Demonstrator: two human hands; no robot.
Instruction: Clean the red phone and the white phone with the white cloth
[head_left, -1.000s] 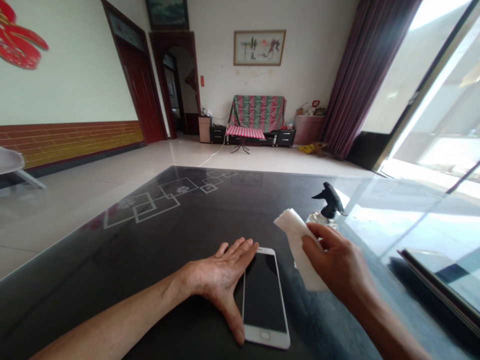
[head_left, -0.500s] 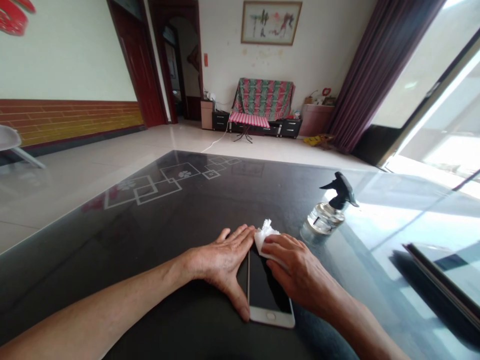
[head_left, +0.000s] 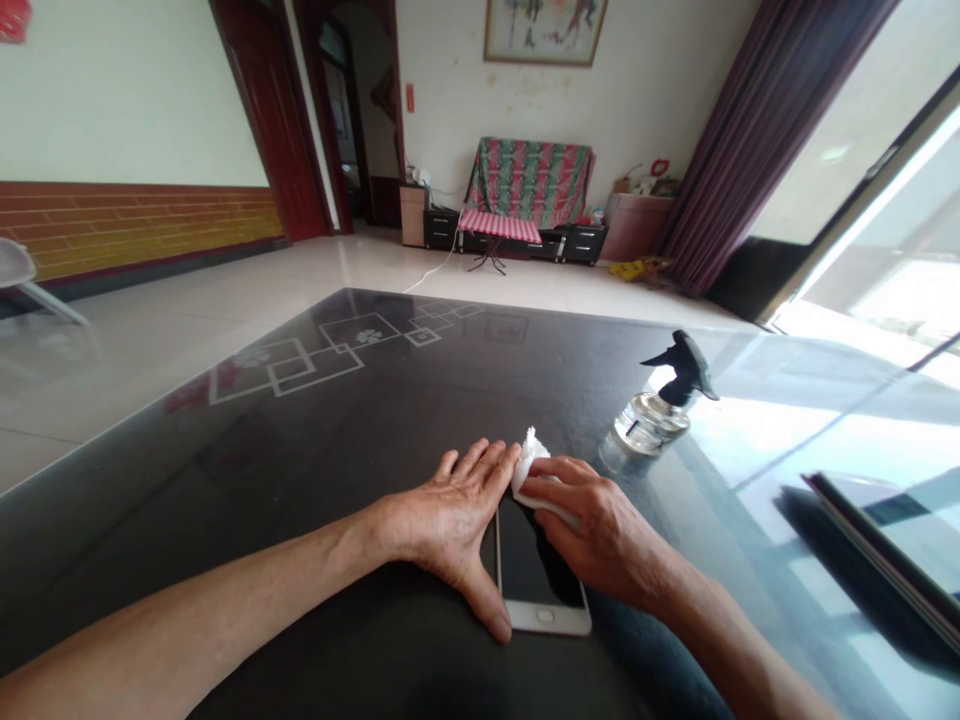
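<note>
A white-framed smartphone point(head_left: 541, 570) lies face up on the dark glossy table point(head_left: 420, 400), its home button toward me. My left hand point(head_left: 457, 525) is spread beside it, the thumb touching its lower left corner and the fingertips near its top edge. In my right hand point(head_left: 592, 520) is a crumpled white tissue point(head_left: 531, 460), pressed against the upper part of the screen. The fingers are closed over the tissue and partly hide it. Beyond the right hand stands a clear spray bottle point(head_left: 652, 420) with a black trigger head.
At the right edge of the table lies a dark, flat, thin-edged object point(head_left: 885, 560) that I cannot identify. Across the room are a small table with a striped cloth point(head_left: 501, 226) and a low black cabinet point(head_left: 585, 244). A purple curtain point(head_left: 780, 130) hangs beside the bright glass door.
The view has tipped slightly downward. My left thumb has shifted slightly onto the phone's lower corner, and the fingers are a little more spread. The right hand still holds the tissue near the phone's top.
</note>
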